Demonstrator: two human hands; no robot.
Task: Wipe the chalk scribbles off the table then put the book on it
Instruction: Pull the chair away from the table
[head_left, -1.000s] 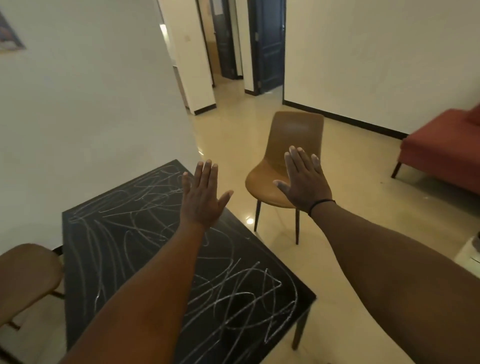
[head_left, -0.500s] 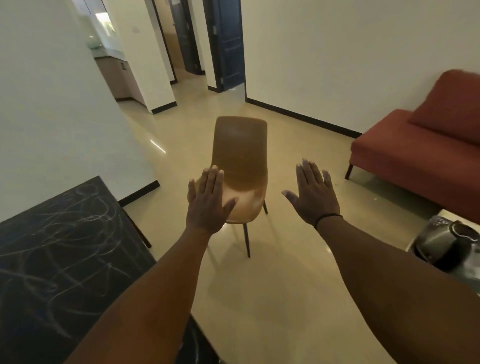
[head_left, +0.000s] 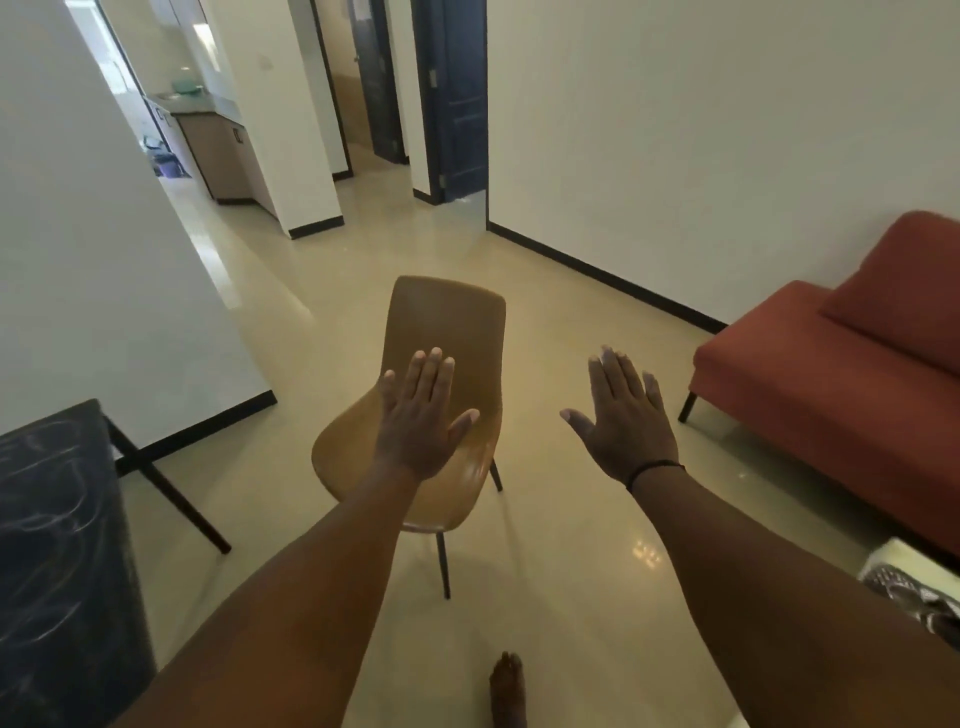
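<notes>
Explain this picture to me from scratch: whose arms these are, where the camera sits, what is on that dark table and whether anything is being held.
There is no machine here. The camera is worn on a person's head and looks forward and down, so the two arms reaching into the picture are that person's own. The left hand and the right hand are both held out flat with straight fingers, and neither holds anything. The left hand appears in front of a tan chair; whether it touches it cannot be told. At the left edge is the black table, covered with white chalk scribbles not yet wiped off. No cloth and no book can be made out. A red sofa stands to the right, and the person's bare foot shows at the bottom.
</notes>
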